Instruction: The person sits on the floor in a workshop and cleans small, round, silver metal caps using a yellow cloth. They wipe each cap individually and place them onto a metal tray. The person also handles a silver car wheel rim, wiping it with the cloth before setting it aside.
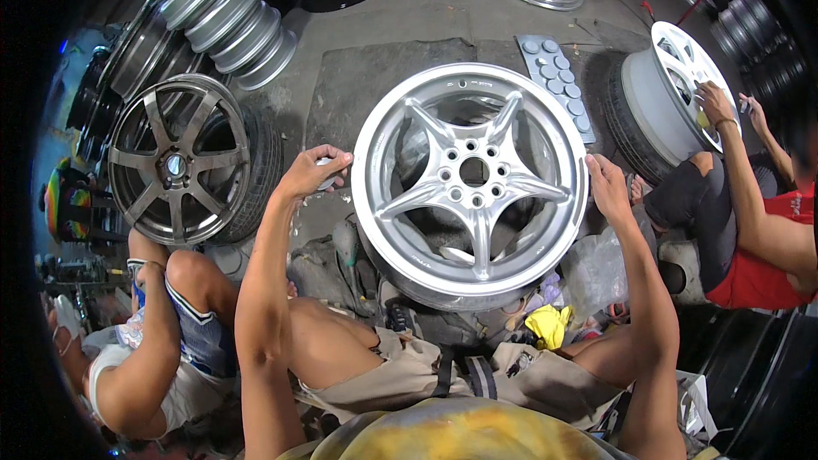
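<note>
In front of me a silver alloy wheel rim [474, 249] with star-like spokes lies face up on a tyre [443, 296], partly hidden beneath it. My left hand [313, 174] is at its left edge, thumb and forefinger pinched close to the lip. A small pale thing shows under those fingers, too little of it to name. On the opposite edge my right hand [607, 187] has its fingers closed at the outer lip; a thin pale line runs along the lip there. Whether the fingers hold anything besides the rim is hidden.
A dark grey wheel rim [136, 160] rests on a tyre at left, beside a seated person. At right another person works on a white rim [660, 89]. Stacked rims [234, 30] stand behind. A grey sheet with discs [558, 77] and a yellow cloth [548, 325] lie nearby.
</note>
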A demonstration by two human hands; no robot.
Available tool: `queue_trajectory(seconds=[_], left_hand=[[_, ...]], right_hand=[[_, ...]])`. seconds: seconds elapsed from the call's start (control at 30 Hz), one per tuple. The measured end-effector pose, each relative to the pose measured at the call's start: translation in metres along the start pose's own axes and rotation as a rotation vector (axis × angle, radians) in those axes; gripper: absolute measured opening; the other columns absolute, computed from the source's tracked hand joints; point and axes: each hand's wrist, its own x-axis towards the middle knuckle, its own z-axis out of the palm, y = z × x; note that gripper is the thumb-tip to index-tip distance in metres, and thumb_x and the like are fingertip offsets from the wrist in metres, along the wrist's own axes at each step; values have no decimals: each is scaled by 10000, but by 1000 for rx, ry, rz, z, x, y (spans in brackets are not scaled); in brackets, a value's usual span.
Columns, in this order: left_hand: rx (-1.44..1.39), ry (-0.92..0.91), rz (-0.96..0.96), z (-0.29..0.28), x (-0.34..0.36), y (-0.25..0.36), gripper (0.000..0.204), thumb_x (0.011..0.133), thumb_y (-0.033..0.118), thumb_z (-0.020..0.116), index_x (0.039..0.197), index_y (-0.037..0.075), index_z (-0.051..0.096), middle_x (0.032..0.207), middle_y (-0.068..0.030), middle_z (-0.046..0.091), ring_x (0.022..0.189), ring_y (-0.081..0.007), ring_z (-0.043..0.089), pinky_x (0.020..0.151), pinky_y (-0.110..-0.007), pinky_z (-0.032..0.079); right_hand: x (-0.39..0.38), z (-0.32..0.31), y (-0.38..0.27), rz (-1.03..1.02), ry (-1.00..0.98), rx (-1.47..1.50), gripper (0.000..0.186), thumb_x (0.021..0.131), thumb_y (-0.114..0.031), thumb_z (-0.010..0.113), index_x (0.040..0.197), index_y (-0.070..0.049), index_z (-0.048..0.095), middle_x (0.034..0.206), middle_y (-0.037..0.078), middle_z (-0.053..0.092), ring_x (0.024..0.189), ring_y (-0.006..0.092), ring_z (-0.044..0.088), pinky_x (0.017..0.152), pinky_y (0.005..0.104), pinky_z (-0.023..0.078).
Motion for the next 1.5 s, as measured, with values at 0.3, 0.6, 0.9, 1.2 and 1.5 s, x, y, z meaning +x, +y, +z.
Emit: queue_trajectory(seconds=[0.3,0.6,0.9,1.2,1.5], left_hand=[[-111,-8,18,20,12,-12,169,892,211,813,792,133,701,837,-6,717,800,-89,628,857,-288,481],[-187,-2,106,-30,86,55,116,875,157,792,911,52,759,847,-71,744,689,-145,690,629,-281,553],[-146,164,36,-63,217,52,291,851,161,809,1078,-14,762,1019,-124,752,834,-201,714,736,-357,575],[-356,135,-188,-59,286,-7,459,893,301,803,1222,15,661,1180,-138,707,1027,-241,695,925,-396,573],[-421,216,-148,-64,277,-31,552,848,427,834,1225,66,657,1193,-114,667,1026,-222,658,794,-378,592]], right_hand=[[-8,11,-20,113,65,15,366,955,-317,734,976,40,660,789,34,636,755,98,527,696,303,458],[73,4,-51,52,22,-1,321,949,-279,740,952,34,670,805,77,678,756,132,588,698,333,492],[207,60,-55,209,-140,185,314,948,-293,763,877,-1,671,711,53,632,566,119,563,482,315,445],[304,86,-63,423,-308,148,285,975,-252,696,957,32,674,784,104,662,606,189,657,650,317,628],[236,49,169,435,-38,263,296,999,-202,610,1056,79,685,886,165,720,736,256,733,652,340,603]])
